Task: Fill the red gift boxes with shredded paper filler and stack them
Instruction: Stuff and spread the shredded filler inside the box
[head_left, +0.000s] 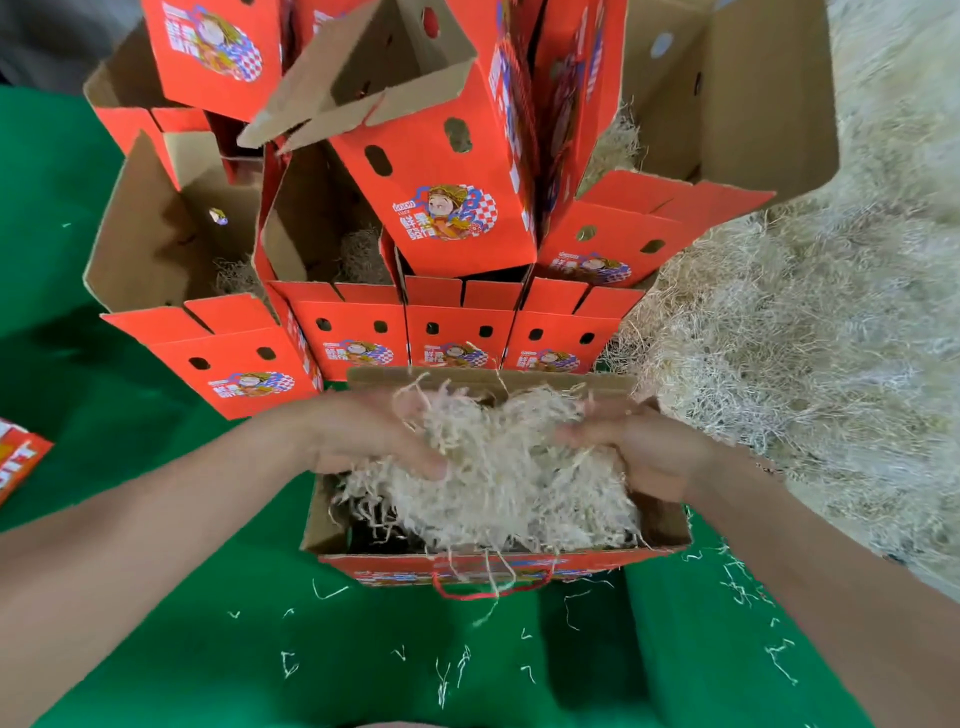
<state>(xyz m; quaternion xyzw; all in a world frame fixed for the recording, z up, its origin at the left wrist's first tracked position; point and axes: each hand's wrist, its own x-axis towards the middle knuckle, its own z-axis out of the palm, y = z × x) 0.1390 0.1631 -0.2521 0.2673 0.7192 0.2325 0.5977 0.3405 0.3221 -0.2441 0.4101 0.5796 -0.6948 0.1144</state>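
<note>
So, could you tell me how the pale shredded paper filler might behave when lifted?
Probably light and floppy: the pale shredded paper filler sags in loose tufts between the left hand and right hand. Likely sheds too: stray strands litter the green cloth and dangle over the rim of the open red cardboard gift box.

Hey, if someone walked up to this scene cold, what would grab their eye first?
Front and centre, the left hand and right hand hold a pale clump of shredded paper filler over an open red box. Behind it rises a jumbled stack of red gift boxes, and a big heap of filler spreads along the right.
</note>
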